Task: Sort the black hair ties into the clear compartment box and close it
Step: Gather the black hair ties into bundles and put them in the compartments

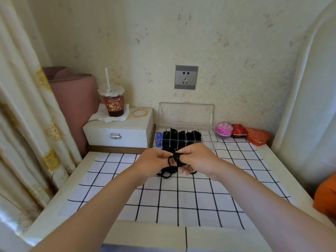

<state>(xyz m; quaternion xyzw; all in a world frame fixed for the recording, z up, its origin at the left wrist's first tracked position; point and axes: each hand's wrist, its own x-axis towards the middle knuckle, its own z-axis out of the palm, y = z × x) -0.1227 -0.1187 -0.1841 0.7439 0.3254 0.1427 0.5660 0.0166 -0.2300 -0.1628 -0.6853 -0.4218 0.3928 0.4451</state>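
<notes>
At frame centre, black hair ties [173,159] are pinched between the curled fingers of the left hand [154,160] and the right hand [199,159], above the checked cloth [181,199]. Behind, the clear compartment box [210,140] is found open, lid [185,115] upright. Black ties [181,136] are held in its middle compartments, blue ties [159,140] in the leftmost.

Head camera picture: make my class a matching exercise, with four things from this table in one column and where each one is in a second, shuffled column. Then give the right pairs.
Things
1. gold bangles
2. lid of the clear box
3. loose black hair ties
4. pink ball

Places
A. raised, upright near the wall
B. held between the left hand and the right hand
C. just right of the clear box
D. on the white box, beside the drink cup

Pairs: 1-D, 2-A, 3-B, 4-C
</notes>
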